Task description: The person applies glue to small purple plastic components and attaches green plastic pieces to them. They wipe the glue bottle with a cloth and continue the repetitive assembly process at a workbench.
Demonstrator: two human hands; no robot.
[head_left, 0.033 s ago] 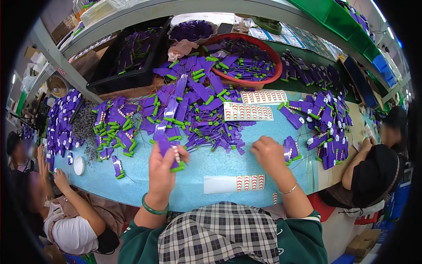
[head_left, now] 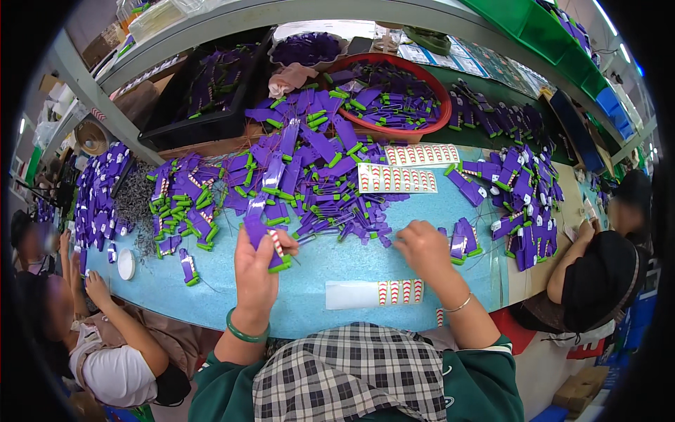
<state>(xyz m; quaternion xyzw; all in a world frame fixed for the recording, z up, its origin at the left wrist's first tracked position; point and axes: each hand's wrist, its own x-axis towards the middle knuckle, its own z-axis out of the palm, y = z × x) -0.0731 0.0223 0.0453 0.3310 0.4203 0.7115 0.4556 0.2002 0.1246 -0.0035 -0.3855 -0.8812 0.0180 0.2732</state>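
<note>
My left hand (head_left: 254,271) is closed around a flat purple plastic piece (head_left: 257,228) with a green end and a red-and-white chevron sticker along one side. Over the blue tabletop, my right hand (head_left: 424,247) has its fingers curled together; whatever may be between the fingertips is hidden. Below and between the hands lies a sticker sheet (head_left: 344,295), its left part bare and several chevron strips at its right. Two fuller sticker sheets (head_left: 397,178) (head_left: 422,154) lie beyond. A large heap of purple-and-green pieces (head_left: 316,176) spreads ahead of my hands.
A red basin (head_left: 446,105) of purple parts and a black tray (head_left: 151,133) stand at the back. More pieces (head_left: 527,211) are heaped at the right, beside a co-worker (head_left: 598,274). Other people sit at the left, near a white cup (head_left: 126,264). A shelf beam (head_left: 281,17) crosses above.
My right hand has shifted slightly left, uncovering more of the small pieces beside it. The purple piece in my left hand has moved a little left and turned slightly.
</note>
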